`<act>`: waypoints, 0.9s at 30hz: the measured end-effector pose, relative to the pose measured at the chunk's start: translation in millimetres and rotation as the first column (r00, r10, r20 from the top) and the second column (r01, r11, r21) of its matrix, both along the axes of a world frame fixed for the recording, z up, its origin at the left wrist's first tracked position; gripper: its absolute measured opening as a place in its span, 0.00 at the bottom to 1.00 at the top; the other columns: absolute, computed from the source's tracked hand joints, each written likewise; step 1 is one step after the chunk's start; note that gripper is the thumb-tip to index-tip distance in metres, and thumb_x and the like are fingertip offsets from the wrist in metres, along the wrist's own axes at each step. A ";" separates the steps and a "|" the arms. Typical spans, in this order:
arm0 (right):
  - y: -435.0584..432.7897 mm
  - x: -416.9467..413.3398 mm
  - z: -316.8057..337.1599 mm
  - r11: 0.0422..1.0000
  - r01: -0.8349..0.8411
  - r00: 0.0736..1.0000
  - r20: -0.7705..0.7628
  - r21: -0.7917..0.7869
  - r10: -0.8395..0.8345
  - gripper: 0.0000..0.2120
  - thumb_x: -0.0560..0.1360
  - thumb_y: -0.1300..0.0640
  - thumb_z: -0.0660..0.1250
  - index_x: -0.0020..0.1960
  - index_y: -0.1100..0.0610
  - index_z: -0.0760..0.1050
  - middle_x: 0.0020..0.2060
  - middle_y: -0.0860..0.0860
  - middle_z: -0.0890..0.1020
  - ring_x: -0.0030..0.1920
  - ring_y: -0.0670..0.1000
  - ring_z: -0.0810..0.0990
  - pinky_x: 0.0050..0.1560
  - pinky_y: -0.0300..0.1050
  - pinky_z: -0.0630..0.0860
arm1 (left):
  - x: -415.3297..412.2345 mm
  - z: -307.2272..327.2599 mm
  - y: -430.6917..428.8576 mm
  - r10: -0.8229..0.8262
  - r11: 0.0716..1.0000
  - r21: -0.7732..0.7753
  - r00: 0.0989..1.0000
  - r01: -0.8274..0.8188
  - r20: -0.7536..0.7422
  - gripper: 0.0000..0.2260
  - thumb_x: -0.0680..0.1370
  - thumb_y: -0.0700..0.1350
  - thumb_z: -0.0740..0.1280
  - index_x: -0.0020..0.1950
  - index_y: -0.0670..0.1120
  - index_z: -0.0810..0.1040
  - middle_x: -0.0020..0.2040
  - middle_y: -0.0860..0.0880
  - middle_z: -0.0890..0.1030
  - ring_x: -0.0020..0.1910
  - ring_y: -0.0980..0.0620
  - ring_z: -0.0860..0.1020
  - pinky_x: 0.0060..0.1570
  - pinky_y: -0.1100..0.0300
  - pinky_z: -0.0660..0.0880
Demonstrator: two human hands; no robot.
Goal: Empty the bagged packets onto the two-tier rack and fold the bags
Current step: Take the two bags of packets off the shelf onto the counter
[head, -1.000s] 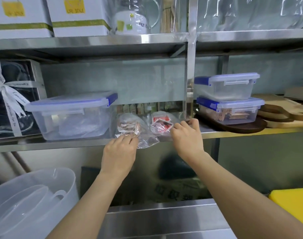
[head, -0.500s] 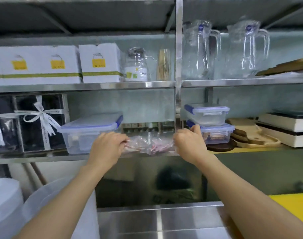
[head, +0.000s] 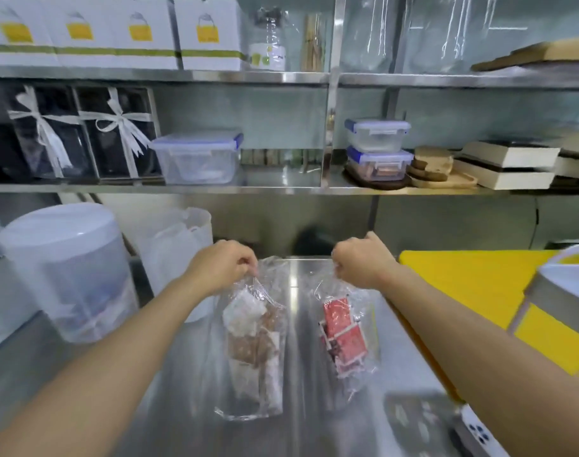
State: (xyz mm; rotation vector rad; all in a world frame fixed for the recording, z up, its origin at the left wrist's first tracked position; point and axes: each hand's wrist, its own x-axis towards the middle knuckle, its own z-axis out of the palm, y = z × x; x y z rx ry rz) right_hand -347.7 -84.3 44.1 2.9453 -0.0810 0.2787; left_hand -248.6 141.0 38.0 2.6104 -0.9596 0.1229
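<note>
My left hand [head: 220, 265] pinches the top of a clear plastic bag [head: 253, 351] holding brown and white packets. My right hand [head: 360, 260] pinches the top of a second clear bag [head: 345, 338] filled with red packets. Both bags hang over the steel counter [head: 298, 374], the left one reaching lower. Behind stands the steel rack, its lower tier [head: 281, 188] at about forearm height above my hands and its upper tier [head: 281, 76] higher up. The view is blurred by motion.
On the lower tier sit ribboned gift boxes [head: 83, 133], a clear blue-lidded container [head: 197, 158], two stacked small containers [head: 377, 150] and wooden boards [head: 436, 169]. White boxes [head: 116, 34] line the upper tier. Translucent tubs [head: 67, 275] stand left; a yellow board [head: 472, 285] lies right.
Both hands lifted the two bags off the lower tier and brought them down over the counter. The view tilted downward and pulled back.
</note>
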 end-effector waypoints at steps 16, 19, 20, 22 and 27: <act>50.6 -89.6 -12.8 0.959 0.011 0.792 -0.588 0.283 0.164 0.06 0.70 0.58 0.71 0.36 0.54 0.75 0.31 0.45 0.76 0.33 0.44 0.73 0.32 0.36 0.68 | -96.2 2.6 54.0 -0.351 0.930 -0.063 0.826 0.361 -0.441 0.05 0.69 0.43 0.74 0.36 0.53 0.82 0.33 0.57 0.84 0.36 0.61 0.81 0.39 0.71 0.74; 51.4 -93.7 -17.5 0.925 0.088 0.665 -0.713 0.368 0.221 0.05 0.69 0.58 0.72 0.35 0.56 0.79 0.30 0.47 0.78 0.33 0.46 0.76 0.35 0.36 0.72 | -98.1 1.8 58.5 -0.367 0.913 -0.077 0.727 0.400 -0.581 0.05 0.69 0.42 0.74 0.35 0.52 0.82 0.32 0.56 0.84 0.35 0.61 0.80 0.40 0.72 0.72; 52.0 -94.9 -22.5 0.918 0.106 0.649 -0.726 0.383 0.228 0.04 0.69 0.58 0.72 0.38 0.59 0.80 0.31 0.49 0.79 0.34 0.47 0.75 0.36 0.36 0.72 | -97.6 -1.3 58.1 -0.355 0.908 -0.047 0.706 0.416 -0.612 0.04 0.69 0.43 0.74 0.36 0.52 0.82 0.32 0.55 0.84 0.36 0.60 0.80 0.42 0.69 0.73; 52.8 -95.5 -37.9 0.904 0.164 0.634 -0.745 0.395 0.210 0.08 0.70 0.60 0.71 0.45 0.65 0.80 0.34 0.52 0.79 0.34 0.47 0.75 0.37 0.36 0.72 | -95.8 -13.2 53.8 -0.327 0.901 0.006 0.686 0.435 -0.651 0.02 0.69 0.44 0.74 0.38 0.50 0.83 0.33 0.54 0.84 0.38 0.58 0.80 0.49 0.59 0.74; 48.2 -89.7 -82.1 0.912 0.162 0.758 -0.639 0.376 0.129 0.06 0.72 0.63 0.68 0.47 0.65 0.79 0.38 0.56 0.81 0.42 0.55 0.78 0.34 0.40 0.72 | -82.4 -63.9 29.0 -0.233 0.943 0.086 0.823 0.321 -0.518 0.03 0.70 0.44 0.73 0.38 0.52 0.81 0.37 0.53 0.84 0.40 0.53 0.81 0.49 0.53 0.76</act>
